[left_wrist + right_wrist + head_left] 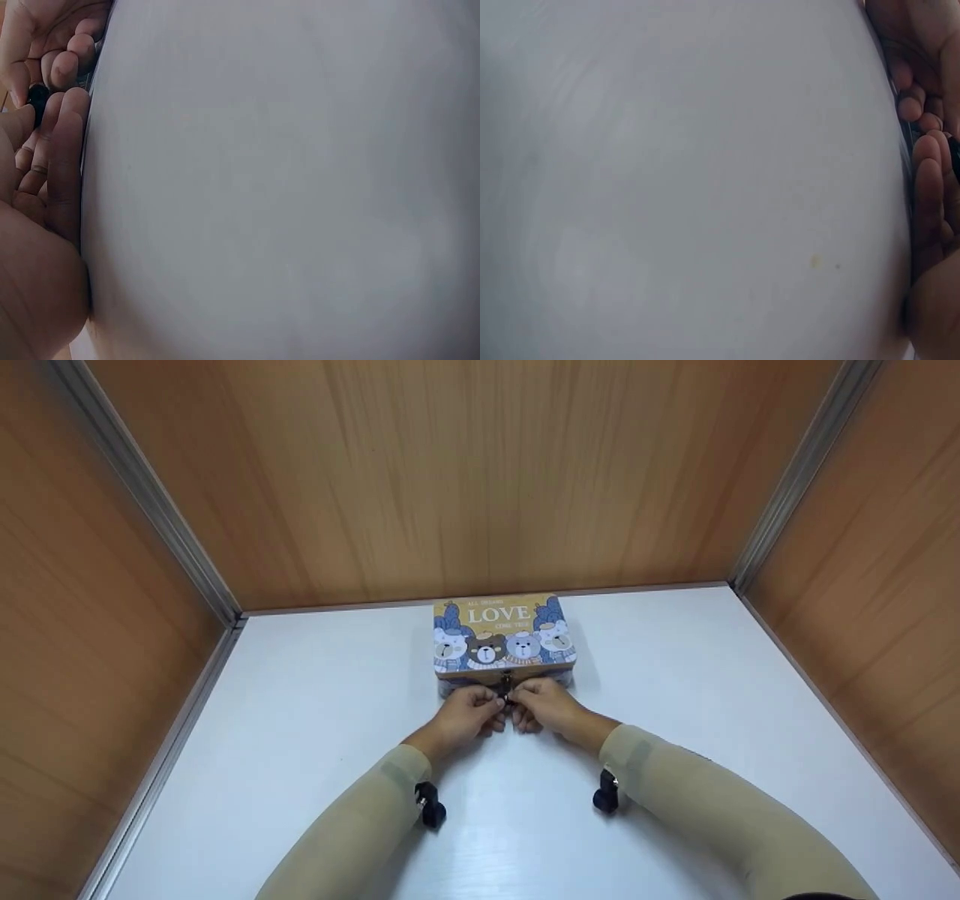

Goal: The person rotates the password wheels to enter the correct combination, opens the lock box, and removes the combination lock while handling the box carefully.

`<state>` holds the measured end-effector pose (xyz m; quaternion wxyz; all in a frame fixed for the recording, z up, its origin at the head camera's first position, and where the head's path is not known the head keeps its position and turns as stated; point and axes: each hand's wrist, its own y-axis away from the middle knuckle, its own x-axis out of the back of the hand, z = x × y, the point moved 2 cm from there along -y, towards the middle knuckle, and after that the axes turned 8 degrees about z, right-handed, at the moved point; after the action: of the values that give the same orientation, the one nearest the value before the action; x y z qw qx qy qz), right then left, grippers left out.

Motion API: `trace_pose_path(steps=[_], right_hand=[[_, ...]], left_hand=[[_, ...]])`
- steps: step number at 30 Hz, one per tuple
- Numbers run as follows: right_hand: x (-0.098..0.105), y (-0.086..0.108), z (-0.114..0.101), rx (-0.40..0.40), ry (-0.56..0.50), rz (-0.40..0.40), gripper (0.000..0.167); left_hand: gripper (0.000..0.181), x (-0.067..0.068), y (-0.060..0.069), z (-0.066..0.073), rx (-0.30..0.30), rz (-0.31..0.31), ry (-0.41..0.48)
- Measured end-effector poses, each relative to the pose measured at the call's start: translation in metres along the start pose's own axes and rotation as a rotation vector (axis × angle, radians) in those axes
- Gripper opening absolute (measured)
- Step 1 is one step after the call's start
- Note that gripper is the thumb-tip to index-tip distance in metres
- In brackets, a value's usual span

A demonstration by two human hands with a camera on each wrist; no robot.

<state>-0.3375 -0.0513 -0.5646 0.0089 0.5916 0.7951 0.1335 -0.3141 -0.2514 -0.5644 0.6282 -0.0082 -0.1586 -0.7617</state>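
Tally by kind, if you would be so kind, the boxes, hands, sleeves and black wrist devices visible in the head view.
Box: 1
Hands: 2 (left hand, right hand)
Sleeves: 2 (left sleeve, right sleeve)
Black wrist devices: 2 (left device, right device)
Total: 7

Fingers point(486, 709) partly hide the box point(504, 636) and a black piece point(507, 683) too small to identify.
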Motion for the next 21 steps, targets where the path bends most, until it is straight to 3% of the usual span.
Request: trace_pose_path(steps=[8,16,21], right_hand=[[0.0018,-0.0009,0.0001,-0.033,-0.048,0.004,0.029],[0.0001,-0.0004,0.0022,-0.014,-0.039,0.01,0.011],[-0.0017,-0.0028,0.005,0.006,-0.032,0.011,0.011]], left_hand=[[0.017,-0.0001,0.0004,0.0001,-0.004,0.002,0.01],[0.017,-0.0007,0.0008,-0.0003,0.0,0.008,0.001],[0.017,-0.0025,0.0002,-0.0016,-0.003,0.008,0.026]])
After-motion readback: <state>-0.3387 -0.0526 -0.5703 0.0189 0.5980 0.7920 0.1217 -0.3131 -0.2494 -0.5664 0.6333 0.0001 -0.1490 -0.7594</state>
